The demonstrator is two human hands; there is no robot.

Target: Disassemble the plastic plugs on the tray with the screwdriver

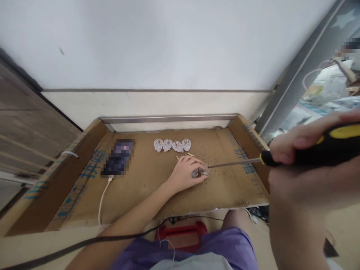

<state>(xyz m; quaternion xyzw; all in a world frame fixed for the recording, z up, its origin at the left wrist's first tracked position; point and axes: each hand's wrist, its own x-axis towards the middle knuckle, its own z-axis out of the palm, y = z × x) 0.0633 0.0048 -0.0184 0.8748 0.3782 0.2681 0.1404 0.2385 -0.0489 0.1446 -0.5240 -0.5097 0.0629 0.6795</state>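
Work surface: a flattened cardboard sheet [135, 195] laid over a low bench, its side flaps turned up at the left and right edges, blue print on both flaps; a metal rail runs along the far edge against the wall.
Right hand: right hand [306, 150] raised close to the camera over the right edge of the cardboard, fingers clenched round the black-and-yellow handle of a screwdriver [315, 150].
Screwdriver: held nearly level, its thin metal shaft pointing left, the tip meeting the small part under the left hand's fingers.
Left hand: left hand [187, 172] flat on the cardboard right of centre, palm down, fingertips pinning a small clear plug part [200, 172] to the surface.
Phone: a dark phone [118, 157] lies near the far left corner, a white cable [102, 198] running from its near end toward the front edge.
Row of plugs: four white plug pieces [172, 145] side by side along the far edge, just beyond the left hand and not touching it.
Brass bits: a few small brass pins [188, 154] between that row and the hand.
Specks: fine dark crumbs [222, 165] scattered over the cardboard right of the hand, under the screwdriver shaft.
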